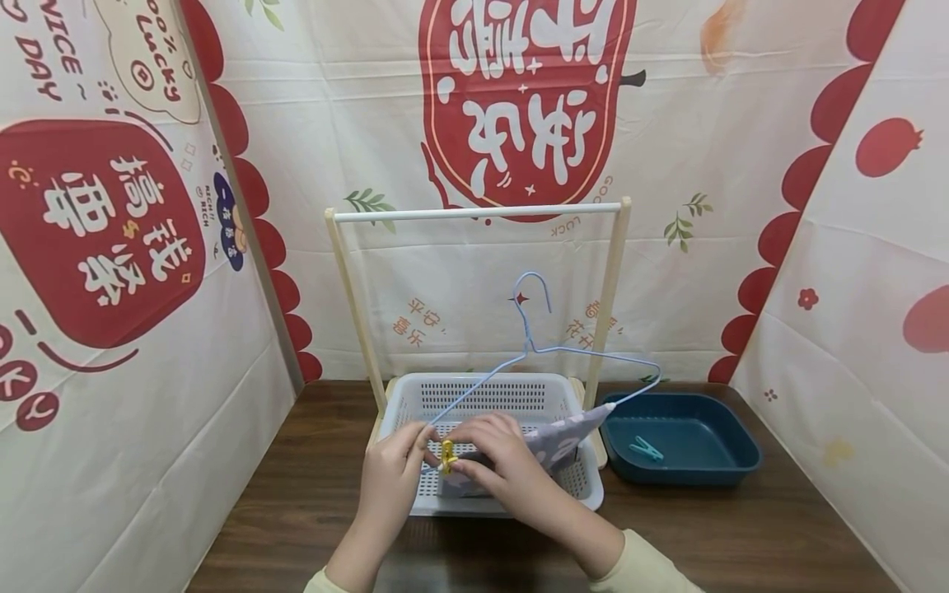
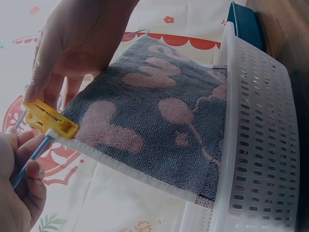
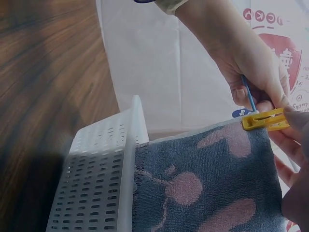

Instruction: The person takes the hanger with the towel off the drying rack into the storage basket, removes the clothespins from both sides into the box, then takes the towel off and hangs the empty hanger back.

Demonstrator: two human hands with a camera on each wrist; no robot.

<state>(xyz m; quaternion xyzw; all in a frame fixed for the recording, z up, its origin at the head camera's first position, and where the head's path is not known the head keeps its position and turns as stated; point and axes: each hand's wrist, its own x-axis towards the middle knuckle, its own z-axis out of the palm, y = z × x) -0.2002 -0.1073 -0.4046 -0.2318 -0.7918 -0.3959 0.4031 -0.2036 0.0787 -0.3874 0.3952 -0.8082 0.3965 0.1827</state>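
My left hand (image 1: pixel 389 473) grips a blue wire hanger (image 1: pixel 527 342) by its left corner. A grey-blue towel with pink patterns (image 2: pixel 145 101) hangs along the hanger's lower part, its lower portion down in the white basket (image 1: pixel 395 403). At the towel's left corner, a yellow clothespin (image 2: pixel 48 118) sits over the cloth and wire. The thumb and fingers of my right hand (image 1: pixel 507 461) pinch this clothespin by its handle end. In the right wrist view, the clothespin (image 3: pixel 264 120) lies across the towel's edge, close beside my left fingers.
A wooden rack with a white crossbar (image 1: pixel 478 213) stands behind the perforated basket. To the right, a dark teal tray (image 1: pixel 682 478) holds a light teal clothespin (image 1: pixel 647 448). Printed cloth walls border the brown wooden table (image 1: pixel 274 502) at the back and sides.
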